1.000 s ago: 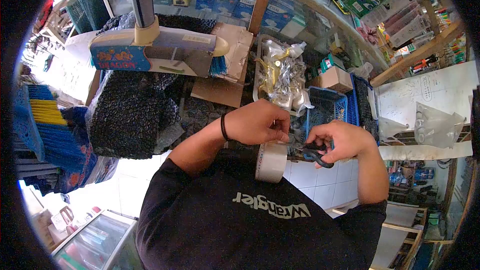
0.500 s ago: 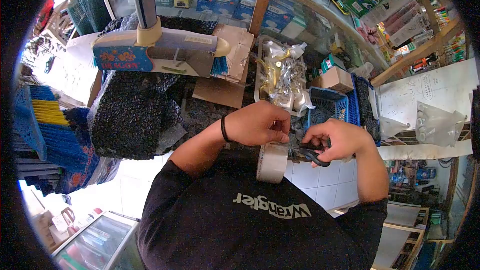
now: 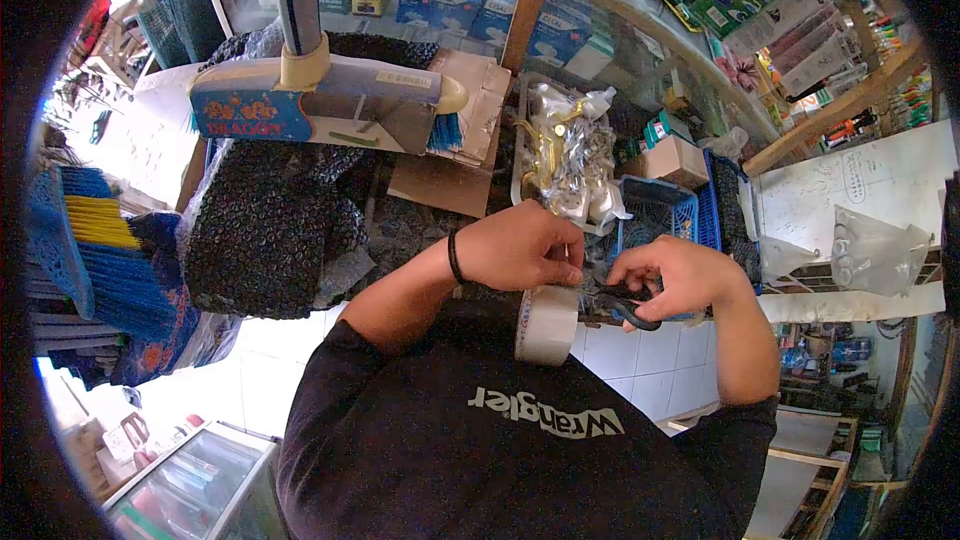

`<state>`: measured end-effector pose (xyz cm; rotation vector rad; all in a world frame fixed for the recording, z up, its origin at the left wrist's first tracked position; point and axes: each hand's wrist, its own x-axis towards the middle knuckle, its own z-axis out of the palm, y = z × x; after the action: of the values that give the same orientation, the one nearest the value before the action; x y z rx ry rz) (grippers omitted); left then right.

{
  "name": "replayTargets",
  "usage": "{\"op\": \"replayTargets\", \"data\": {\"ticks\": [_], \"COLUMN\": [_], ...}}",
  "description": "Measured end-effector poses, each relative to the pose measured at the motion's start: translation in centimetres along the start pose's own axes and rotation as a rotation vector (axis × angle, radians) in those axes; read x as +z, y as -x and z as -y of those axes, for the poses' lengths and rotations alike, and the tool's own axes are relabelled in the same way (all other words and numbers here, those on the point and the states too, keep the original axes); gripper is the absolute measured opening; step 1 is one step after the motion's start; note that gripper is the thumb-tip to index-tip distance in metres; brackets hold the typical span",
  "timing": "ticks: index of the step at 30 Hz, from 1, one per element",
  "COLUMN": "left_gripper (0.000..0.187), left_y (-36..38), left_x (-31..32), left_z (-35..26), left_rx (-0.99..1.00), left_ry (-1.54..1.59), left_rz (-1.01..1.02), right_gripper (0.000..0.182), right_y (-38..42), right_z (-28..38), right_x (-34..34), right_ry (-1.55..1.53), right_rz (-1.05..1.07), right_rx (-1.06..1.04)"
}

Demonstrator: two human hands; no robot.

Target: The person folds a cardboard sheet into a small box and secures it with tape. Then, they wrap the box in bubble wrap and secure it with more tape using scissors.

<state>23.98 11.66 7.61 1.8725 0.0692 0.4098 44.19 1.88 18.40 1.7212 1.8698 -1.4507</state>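
The roll of tape (image 3: 547, 330) sits just below the left hand (image 3: 518, 248), in front of the black shirt (image 3: 420, 420), its upper edge at the pinched fingertips; whether they grip the roll itself or only a loose end of tape is too small to tell. The right hand (image 3: 688, 278), just across from the left and apart from it, is curled around the black handles of the scissors (image 3: 640, 316), whose blades point toward the top of the roll. Beyond the hands lie a tray (image 3: 519, 165) of bagged fittings and a blue basket (image 3: 660, 188)
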Motion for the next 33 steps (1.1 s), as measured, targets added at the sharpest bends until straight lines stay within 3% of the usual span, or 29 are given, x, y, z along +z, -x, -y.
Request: {"op": "replayTargets", "data": {"ticks": [24,33], "left_gripper": [0.020,0.031], "left_y": [-0.5,-0.3], "left_x": [-0.2,-0.3], "left_z": [0.7,1.7], "left_rx": [-0.096,-0.196], "left_ry": [0.117,0.495], "left_rz": [0.084,0.228], "right_gripper": [0.042,0.043], "right_y": [-0.2,1.8], "right_z": [0.2,-0.3], "right_x": [-0.9,-1.9], "right_ry": [-0.013,0.052], "right_rz": [0.008,0.056], "right_rx": [0.029,-0.026]}}
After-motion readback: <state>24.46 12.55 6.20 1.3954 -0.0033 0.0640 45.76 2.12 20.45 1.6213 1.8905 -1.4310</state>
